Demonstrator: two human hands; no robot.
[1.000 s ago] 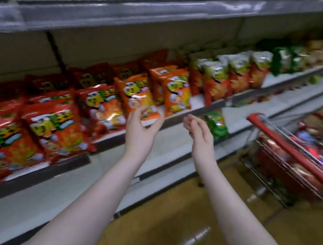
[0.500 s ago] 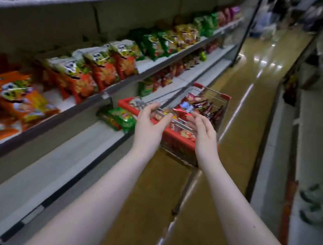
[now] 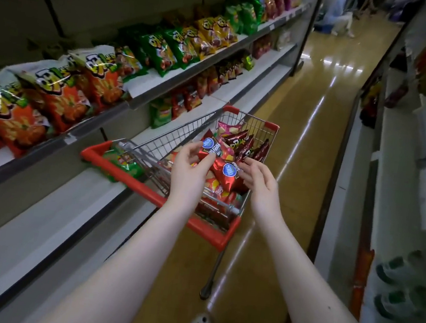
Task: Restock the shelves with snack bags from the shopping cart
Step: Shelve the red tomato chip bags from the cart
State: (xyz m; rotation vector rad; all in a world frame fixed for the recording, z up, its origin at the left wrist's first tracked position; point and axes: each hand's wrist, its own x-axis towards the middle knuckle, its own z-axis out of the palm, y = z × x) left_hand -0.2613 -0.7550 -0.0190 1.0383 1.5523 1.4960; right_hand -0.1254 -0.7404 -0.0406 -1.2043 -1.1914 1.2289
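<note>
A red-framed wire shopping cart [image 3: 149, 193] stands in the aisle beside the shelves, piled with red and dark snack bags. Both my hands are over its basket. My left hand [image 3: 190, 170] pinches the left edge of a shiny red snack bag [image 3: 212, 149] with a round blue logo, on top of the pile. My right hand [image 3: 260, 184] has its fingers curled on the right edge of a second red snack bag [image 3: 225, 175] with the same logo, just below the first. Orange-and-white snack bags [image 3: 61, 94] fill the left shelf [image 3: 139, 98].
Green and yellow bags [image 3: 172, 46] line the same shelf farther down. The lower shelf [image 3: 245, 84] holds red bags and one green bag [image 3: 160, 113]. A green bag [image 3: 125, 164] lies at the cart's near left corner. A second shelving unit [image 3: 391, 183] runs along the right.
The view swung from the shelf to the cart in the aisle. Both hands, empty before, moved down into the basket and took hold of the red bags on top.
</note>
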